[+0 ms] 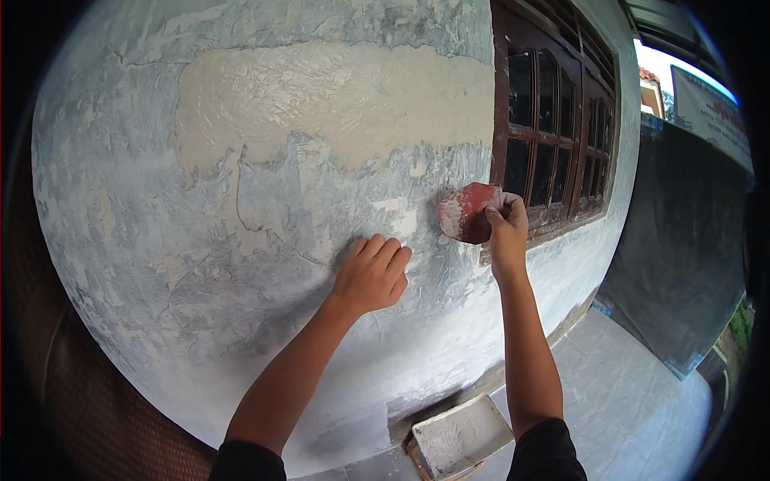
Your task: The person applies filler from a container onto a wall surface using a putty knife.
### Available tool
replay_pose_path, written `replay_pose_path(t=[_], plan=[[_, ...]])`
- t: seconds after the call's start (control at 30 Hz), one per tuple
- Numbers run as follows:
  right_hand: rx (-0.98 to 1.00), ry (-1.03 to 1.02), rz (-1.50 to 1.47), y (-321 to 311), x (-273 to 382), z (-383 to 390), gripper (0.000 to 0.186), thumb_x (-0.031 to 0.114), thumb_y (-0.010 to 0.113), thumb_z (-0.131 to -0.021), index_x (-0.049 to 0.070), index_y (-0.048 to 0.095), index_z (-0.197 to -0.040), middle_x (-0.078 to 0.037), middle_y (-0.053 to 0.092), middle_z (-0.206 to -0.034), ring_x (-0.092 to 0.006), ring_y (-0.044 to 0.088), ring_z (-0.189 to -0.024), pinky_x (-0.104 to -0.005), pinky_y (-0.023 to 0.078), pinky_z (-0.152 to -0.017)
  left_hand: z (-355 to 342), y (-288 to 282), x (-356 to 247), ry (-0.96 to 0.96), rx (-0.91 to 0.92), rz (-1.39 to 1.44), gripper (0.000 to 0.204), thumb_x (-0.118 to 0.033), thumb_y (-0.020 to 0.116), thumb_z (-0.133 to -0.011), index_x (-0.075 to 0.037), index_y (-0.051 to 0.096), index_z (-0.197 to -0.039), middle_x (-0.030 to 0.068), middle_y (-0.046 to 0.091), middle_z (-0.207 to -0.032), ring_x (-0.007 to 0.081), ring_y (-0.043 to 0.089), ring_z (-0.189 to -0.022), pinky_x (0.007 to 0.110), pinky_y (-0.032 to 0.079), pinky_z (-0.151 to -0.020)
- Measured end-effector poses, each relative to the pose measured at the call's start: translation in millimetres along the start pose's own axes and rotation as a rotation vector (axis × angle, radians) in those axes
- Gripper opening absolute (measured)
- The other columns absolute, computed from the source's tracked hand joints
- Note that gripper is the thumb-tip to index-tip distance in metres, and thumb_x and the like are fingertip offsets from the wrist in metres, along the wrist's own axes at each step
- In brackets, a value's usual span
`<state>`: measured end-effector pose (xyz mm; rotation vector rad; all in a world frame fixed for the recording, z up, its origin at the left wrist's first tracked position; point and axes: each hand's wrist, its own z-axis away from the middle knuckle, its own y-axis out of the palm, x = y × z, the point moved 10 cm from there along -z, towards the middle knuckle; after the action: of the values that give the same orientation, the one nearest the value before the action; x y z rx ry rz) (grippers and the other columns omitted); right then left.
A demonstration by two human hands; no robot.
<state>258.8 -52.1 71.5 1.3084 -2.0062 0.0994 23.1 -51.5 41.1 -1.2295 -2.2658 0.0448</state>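
Note:
My right hand [507, 228] pinches a reddish, many-sided putty scraper [473, 212] between thumb and fingers, just left of the window frame. Whitish putty coats the scraper's left part. Lower and to the left, my left hand [371, 272] is closed in a loose fist by the wall; nothing sticks out of it. Whether its knuckles touch the wall, I cannot tell. Ahead is the grey, mottled wall [265, 216]. A broad cream patch of putty [321, 100] runs across its upper part, glossy in the middle, with a ragged lower edge.
Below my hands, a rectangular tray [420, 459] of pale putty stands on the grey tiled floor [618, 401]. A brown wooden window [553, 120] with dark panes is set in the wall at right. Beyond stands a large dark panel [678, 248]; brown woven material [120, 417] lies at lower left.

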Motion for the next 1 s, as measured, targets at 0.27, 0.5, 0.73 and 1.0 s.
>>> replay_pose_path(t=[0.27, 0.5, 0.73, 1.0], plan=[[-0.096, 0.265, 0.106, -104.6, -82.3, 61.4, 0.018, -0.003, 0.055, -0.091, 0.000, 0.054, -0.109, -0.007, 0.061, -0.101, -0.0120, 0.057, -0.092, -0.0270, 0.044, -0.087, 38.7, 91.6, -84.4, -0.004, 0.154, 0.246, 0.023, -0.007, 0.063, -0.070, -0.005, 0.064, -0.093, 0.0061, 0.058, -0.087, 0.0229, 0.052, -0.081, 0.036, 0.044, -0.070], [-0.197, 0.469, 0.230, -185.6, -148.7, 137.3, 0.017, 0.000, 0.057, -0.091, -0.002, 0.054, -0.108, -0.008, 0.062, -0.099, -0.0133, 0.057, -0.089, -0.0275, 0.047, -0.082, 97.9, 163.4, -159.1, -0.066, 0.326, 0.432, 0.024, -0.006, 0.063, -0.069, -0.005, 0.062, -0.093, 0.0067, 0.055, -0.084, 0.0234, 0.053, -0.081, 0.036, 0.044, -0.071], [-0.238, 0.684, 0.311, -254.4, -231.5, 232.2, 0.021, -0.001, 0.057, -0.089, -0.003, 0.055, -0.110, -0.010, 0.063, -0.100, -0.0145, 0.059, -0.090, -0.0297, 0.048, -0.083, 181.0, 223.1, -230.2, -0.159, 0.559, 0.560, 0.026, -0.007, 0.064, -0.069, -0.006, 0.061, -0.095, 0.0059, 0.057, -0.087, 0.0228, 0.054, -0.086, 0.036, 0.045, -0.075], [-0.270, 1.005, 0.670, -340.1, -302.8, 367.1, 0.018, 0.000, 0.056, -0.088, -0.002, 0.058, -0.106, -0.013, 0.065, -0.100, -0.0193, 0.062, -0.092, -0.0339, 0.049, -0.085, 302.1, 264.1, -294.5, -0.276, 0.900, 0.647, 0.032, -0.008, 0.068, -0.069, -0.007, 0.060, -0.100, 0.0054, 0.058, -0.094, 0.0235, 0.055, -0.094, 0.037, 0.044, -0.084]])
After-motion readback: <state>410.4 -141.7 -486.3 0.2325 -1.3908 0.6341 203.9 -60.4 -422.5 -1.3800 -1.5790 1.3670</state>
